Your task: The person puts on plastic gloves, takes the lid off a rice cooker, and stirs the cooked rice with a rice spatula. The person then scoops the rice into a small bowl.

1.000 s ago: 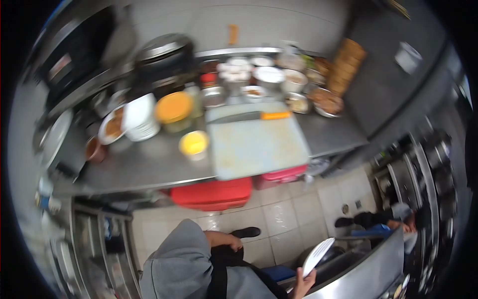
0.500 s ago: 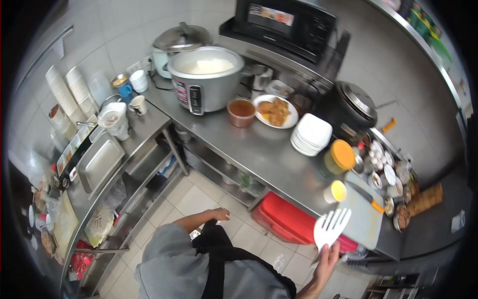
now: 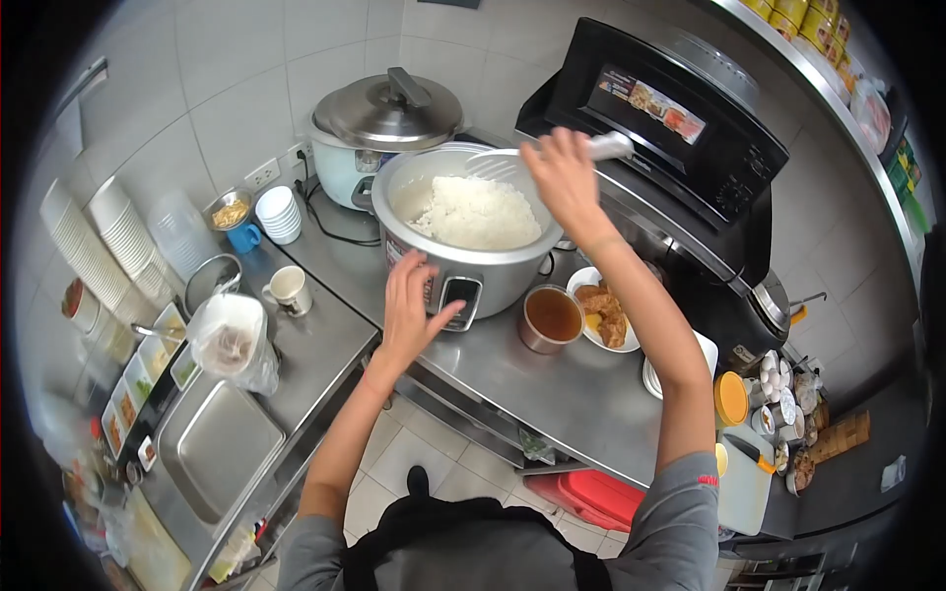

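Observation:
My right hand (image 3: 566, 187) grips a white slotted spatula (image 3: 498, 167) over the right rim of a large grey rice cooker (image 3: 379, 202). The slotted end reaches above the pot, and the handle sticks out to the right past my fingers. White rice (image 3: 478, 215) is heaped inside the cooker. At the cooker's front, beside its control panel, my left hand (image 3: 406, 307) has its fingers spread and holds nothing; whether it touches the wall I cannot tell. A container of brown sauce (image 3: 552, 317) stands to the right of the cooker, next to a plate of meat (image 3: 603, 315).
Behind stands a pale cooker with a metal lid (image 3: 389, 108); a black microwave (image 3: 660, 118) is at back right. On the left counter are a mug (image 3: 289, 291), stacked paper cups (image 3: 123, 231) and a metal tray (image 3: 219, 448). A knife (image 3: 751, 453) lies on the right cutting board.
My right hand has carried the spatula from low on the right up to the rice cooker. My left hand has come up from my side to the cooker's front. The view has moved nearer the cooker.

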A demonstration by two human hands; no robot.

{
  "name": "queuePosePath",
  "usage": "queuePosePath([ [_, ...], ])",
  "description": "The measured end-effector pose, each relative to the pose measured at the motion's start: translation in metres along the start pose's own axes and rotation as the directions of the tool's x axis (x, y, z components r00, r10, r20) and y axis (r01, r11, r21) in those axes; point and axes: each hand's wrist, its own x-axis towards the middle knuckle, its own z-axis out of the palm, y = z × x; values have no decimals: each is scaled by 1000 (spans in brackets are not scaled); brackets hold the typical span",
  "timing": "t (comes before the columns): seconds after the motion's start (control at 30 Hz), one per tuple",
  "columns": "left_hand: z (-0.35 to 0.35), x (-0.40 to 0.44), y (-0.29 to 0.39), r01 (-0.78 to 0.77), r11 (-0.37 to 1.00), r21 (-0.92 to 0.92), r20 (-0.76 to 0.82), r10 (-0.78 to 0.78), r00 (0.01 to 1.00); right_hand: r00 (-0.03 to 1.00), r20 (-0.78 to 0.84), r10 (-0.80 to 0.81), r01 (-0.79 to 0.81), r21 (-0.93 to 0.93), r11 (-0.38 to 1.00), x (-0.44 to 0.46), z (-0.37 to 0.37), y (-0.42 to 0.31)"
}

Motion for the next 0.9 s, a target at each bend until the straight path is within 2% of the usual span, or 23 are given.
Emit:
queuePosePath([
  [0.07, 19, 31, -24, 4, 999, 36, -18, -3, 1000, 983, 84, -165, 172, -85, 981, 27, 61, -14],
  [0.13, 37, 44, -46, -12, 1000, 12, 37, 11, 999, 959, 103, -262, 273, -111, 956, 42, 117, -30],
  [0.2, 50, 46, -58, -44, 998, 50, 91, 39, 995, 939, 139, -314, 332, -138, 933, 53, 156, -44],
  [0.4, 62, 44, -67, -35, 993, 113, 78, 26, 997, 908, 168, -384, 404, -106, 909, 66, 245, -65],
  [0.43, 62, 44, -67, -23, 993, 115, 90, 12, 996, 912, 104, -398, 407, -92, 909, 68, 253, -64],
  [0.53, 65, 45, -70, -2, 994, 109, 119, -11, 993, 883, 93, -460, 461, 20, 887, 72, 273, -56],
  [0.67, 68, 45, -70, 58, 995, 77, 144, -68, 987, 833, 203, -515, 467, 242, 850, 78, 270, -44],
  [0.7, 67, 46, -69, 73, 994, 82, 159, -85, 984, 802, 283, -526, 429, 339, 837, 69, 269, -48],
  [0.83, 64, 48, -69, 99, 992, 80, 201, -113, 973, 776, 221, -591, 508, 336, 793, 56, 253, -56],
  [0.9, 63, 48, -67, 118, 989, 89, 216, -135, 967, 734, 250, -632, 536, 359, 764, 66, 249, -55],
])
